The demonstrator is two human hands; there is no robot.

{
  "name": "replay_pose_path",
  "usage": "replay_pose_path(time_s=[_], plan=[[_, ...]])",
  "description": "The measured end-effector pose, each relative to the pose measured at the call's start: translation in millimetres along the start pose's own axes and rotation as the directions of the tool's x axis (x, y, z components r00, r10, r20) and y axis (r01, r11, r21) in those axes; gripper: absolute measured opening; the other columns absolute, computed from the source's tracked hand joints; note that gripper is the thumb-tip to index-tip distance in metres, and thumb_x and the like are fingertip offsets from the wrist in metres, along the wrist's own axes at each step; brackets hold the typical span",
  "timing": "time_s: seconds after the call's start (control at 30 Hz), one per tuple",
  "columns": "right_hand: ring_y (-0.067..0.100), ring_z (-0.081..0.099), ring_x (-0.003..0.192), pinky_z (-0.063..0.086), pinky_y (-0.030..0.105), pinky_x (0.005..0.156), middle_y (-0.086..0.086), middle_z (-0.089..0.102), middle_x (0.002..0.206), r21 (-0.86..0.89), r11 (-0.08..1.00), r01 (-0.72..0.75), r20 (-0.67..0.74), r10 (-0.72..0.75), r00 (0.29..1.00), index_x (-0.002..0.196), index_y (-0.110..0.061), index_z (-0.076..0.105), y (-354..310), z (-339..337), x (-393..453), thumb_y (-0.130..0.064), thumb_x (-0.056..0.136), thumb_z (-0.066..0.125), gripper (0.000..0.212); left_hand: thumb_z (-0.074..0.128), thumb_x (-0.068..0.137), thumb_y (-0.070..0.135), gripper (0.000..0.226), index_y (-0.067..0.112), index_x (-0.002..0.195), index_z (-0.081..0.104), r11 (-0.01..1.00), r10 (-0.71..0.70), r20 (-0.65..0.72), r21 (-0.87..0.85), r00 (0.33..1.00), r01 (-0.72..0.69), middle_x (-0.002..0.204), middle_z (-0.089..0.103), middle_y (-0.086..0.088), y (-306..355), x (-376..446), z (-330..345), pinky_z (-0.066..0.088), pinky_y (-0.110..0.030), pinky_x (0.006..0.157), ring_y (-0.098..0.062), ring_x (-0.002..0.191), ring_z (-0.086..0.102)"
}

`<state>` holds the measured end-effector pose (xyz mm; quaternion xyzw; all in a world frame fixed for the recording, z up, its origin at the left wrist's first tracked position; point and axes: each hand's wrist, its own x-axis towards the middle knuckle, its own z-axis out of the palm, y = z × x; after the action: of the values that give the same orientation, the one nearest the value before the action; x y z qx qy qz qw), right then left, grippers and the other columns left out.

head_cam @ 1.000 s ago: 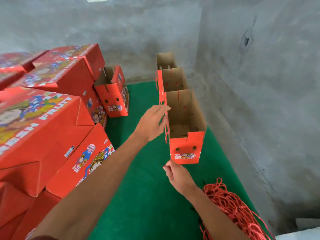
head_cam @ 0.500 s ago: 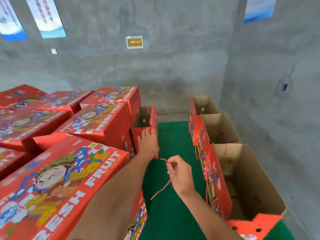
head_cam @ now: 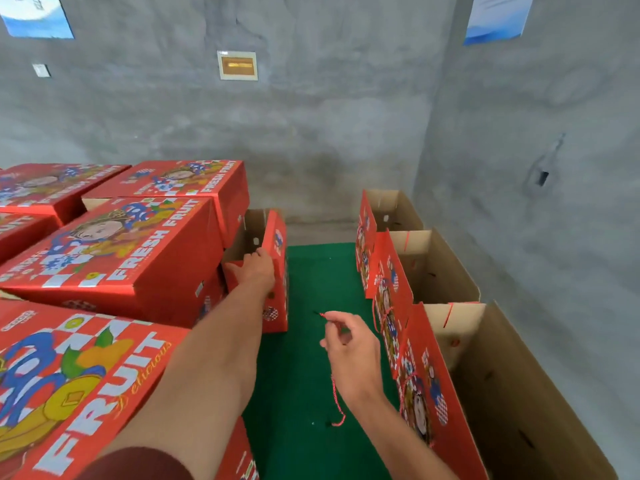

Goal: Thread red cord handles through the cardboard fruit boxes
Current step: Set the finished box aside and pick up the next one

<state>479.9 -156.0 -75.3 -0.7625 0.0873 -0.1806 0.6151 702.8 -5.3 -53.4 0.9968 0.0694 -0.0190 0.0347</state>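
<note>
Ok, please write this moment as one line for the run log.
left hand: grips open box | right hand: pinches red cord | cord: not yet in box | three open boxes: right, cords fitted

**Bare concrete corner, green mat underfoot**

I see rough grey concrete walls (head_cam: 311, 140) meeting in a corner at about 1 o'clock. Green matting (head_cam: 311, 358) covers the floor at 6 o'clock. A small framed plaque (head_cam: 237, 65) hangs at 12 o'clock, blue-edged posters (head_cam: 495, 15) at 11 and 1. The light is flat and dim.
</note>
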Motion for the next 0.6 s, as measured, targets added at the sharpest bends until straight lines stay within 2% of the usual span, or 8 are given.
replay_pose_path(time_s=[0.07, 0.13, 0.23, 0.33, 0.4, 0.5, 0.6], plan=[[0.007, 0.072, 0.079, 0.054, 0.017, 0.065, -0.006, 0.069, 0.100, 0.024, 0.999, -0.022, -0.035, 0.023, 0.999, 0.098, -0.035, 0.070, 2.7, -3.6, -0.4, -0.011, 0.102, 0.060, 0.026, 0.061, 0.090, 0.007, 0.059, 0.007, 0.145, 0.039, 0.997, 0.021, -0.059, 0.070, 0.998, -0.017, 0.128, 0.063, -0.011, -0.6, 8.3, 4.0, 0.007, -0.065, 0.120, -0.032, 0.133, 0.047], [0.006, 0.071, 0.079, 0.051, 0.017, 0.063, -0.005, 0.067, 0.100, 0.031, 0.999, -0.038, -0.073, 0.040, 0.997, 0.104, -0.029, 0.071, 6.0, -4.3, -3.4, -0.011, 0.103, 0.059, 0.022, 0.060, 0.092, 0.008, 0.048, 0.006, 0.138, 0.047, 0.997, 0.053, -0.071, 0.064, 0.996, -0.048, 0.123, 0.067, -0.011, 6.9, 8.8, 3.6, 0.005, -0.060, 0.123, -0.032, 0.128, 0.053], [0.009, 0.069, 0.084, 0.054, 0.024, 0.067, -0.007, 0.063, 0.102, 0.035, 0.998, -0.053, -0.094, 0.056, 0.994, 0.111, -0.028, 0.069, 7.2, -4.8, -13.9, -0.014, 0.103, 0.058, 0.020, 0.058, 0.092, 0.009, 0.044, 0.006, 0.136, 0.050, 0.979, 0.196, -0.071, 0.069, 0.978, -0.191, 0.133, 0.063, -0.013, 28.0, -2.0, -5.4, 0.021, -0.047, 0.122, -0.031, 0.129, 0.056], [0.009, 0.065, 0.090, 0.055, 0.033, 0.082, -0.009, 0.062, 0.102, 0.012, 0.999, -0.043, -0.158, 0.044, 0.986, 0.107, -0.028, 0.066, 0.2, -10.8, -25.7, -0.020, 0.101, 0.062, 0.011, 0.057, 0.089, 0.008, 0.043, 0.015, 0.132, 0.061, 0.925, 0.375, -0.028, -0.056, 0.926, -0.376, 0.132, 0.066, -0.011, 50.3, -35.2, -17.7, 0.045, -0.042, 0.107, -0.031, 0.125, 0.059], [0.006, 0.060, 0.082, 0.051, 0.027, 0.076, -0.007, 0.061, 0.092, 0.044, 0.998, -0.046, -0.212, 0.054, 0.976, 0.093, -0.031, 0.060, -7.6, -19.5, -37.8, -0.028, 0.097, 0.068, 0.009, 0.055, 0.087, 0.005, 0.044, 0.017, 0.127, 0.067, 0.871, 0.467, 0.029, -0.189, 0.884, -0.454, 0.126, 0.070, -0.008, 60.1, -66.7, -20.4, 0.053, -0.040, 0.097, -0.030, 0.116, 0.065], [0.007, 0.051, 0.067, 0.043, 0.020, 0.063, -0.004, 0.056, 0.077, 0.072, 0.997, -0.027, -0.291, 0.047, 0.956, 0.080, -0.031, 0.050, -19.8, -37.4, -59.7, -0.033, 0.095, 0.070, 0.025, 0.059, 0.083, 0.006, 0.026, 0.011, 0.103, 0.074, 0.827, 0.536, 0.113, -0.269, 0.836, -0.494, 0.107, 0.075, -0.009, 68.7, -120.4, -18.3, 0.056, -0.035, 0.084, -0.027, 0.098, 0.069], [0.005, 0.053, 0.070, 0.043, 0.015, 0.064, -0.012, 0.059, 0.083, 0.080, 0.997, 0.014, -0.326, 0.013, 0.945, 0.082, -0.038, 0.048, -36.0, -58.5, -91.8, -0.027, 0.098, 0.065, 0.025, 0.067, 0.082, 0.017, 0.005, 0.014, 0.084, 0.071, 0.815, 0.563, 0.188, -0.291, 0.805, -0.502, 0.091, 0.074, -0.006, 70.6, -181.0, -13.4, 0.056, -0.032, 0.074, -0.024, 0.084, 0.068]])
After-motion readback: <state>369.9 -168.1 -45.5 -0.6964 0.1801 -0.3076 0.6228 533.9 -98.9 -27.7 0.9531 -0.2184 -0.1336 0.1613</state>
